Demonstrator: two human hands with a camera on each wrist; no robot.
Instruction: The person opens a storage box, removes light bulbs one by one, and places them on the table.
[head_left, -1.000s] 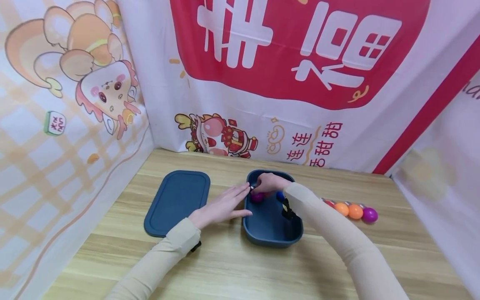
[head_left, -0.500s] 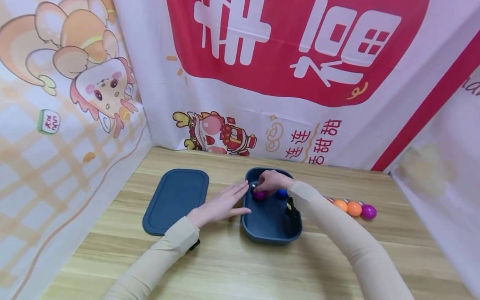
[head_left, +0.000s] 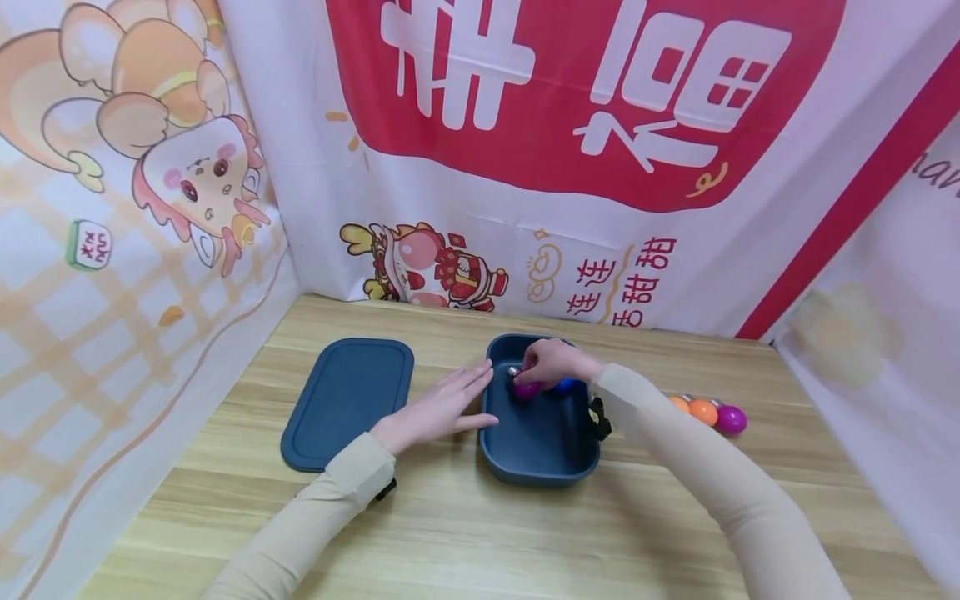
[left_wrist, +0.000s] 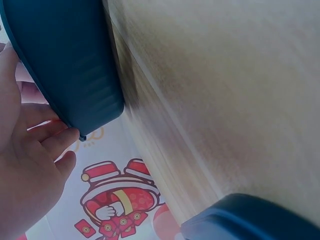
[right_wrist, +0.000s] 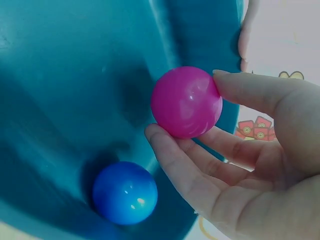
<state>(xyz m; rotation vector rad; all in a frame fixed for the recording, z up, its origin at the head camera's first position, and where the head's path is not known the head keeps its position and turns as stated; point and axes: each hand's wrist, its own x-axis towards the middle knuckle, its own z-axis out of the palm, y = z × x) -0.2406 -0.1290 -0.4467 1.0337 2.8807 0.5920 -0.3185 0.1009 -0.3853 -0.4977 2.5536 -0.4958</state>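
Observation:
My right hand (head_left: 558,362) pinches a purple round light bulb (right_wrist: 186,102) between thumb and fingers, inside a dark blue box (head_left: 536,446). In the head view a small silvery end shows beside the bulb. A blue bulb (right_wrist: 125,193) lies on the box floor near my fingers, apart from them; only its round part shows in the right wrist view. My left hand (head_left: 438,408) touches the box's left side with straight fingers, its fingertips at the rim. The left wrist view shows those fingers against the outside of the box wall (left_wrist: 75,65).
A dark blue lid (head_left: 348,404) lies flat on the wooden table (head_left: 450,533), left of the box. Orange bulbs (head_left: 703,412) and another purple bulb (head_left: 732,420) stand in a row to the right, partly behind my right sleeve. A printed cloth (head_left: 450,183) hangs behind the table.
My right hand has shifted slightly right with the purple bulb, away from the box's left wall. My left hand stays at the rim. The head view has moved a little.

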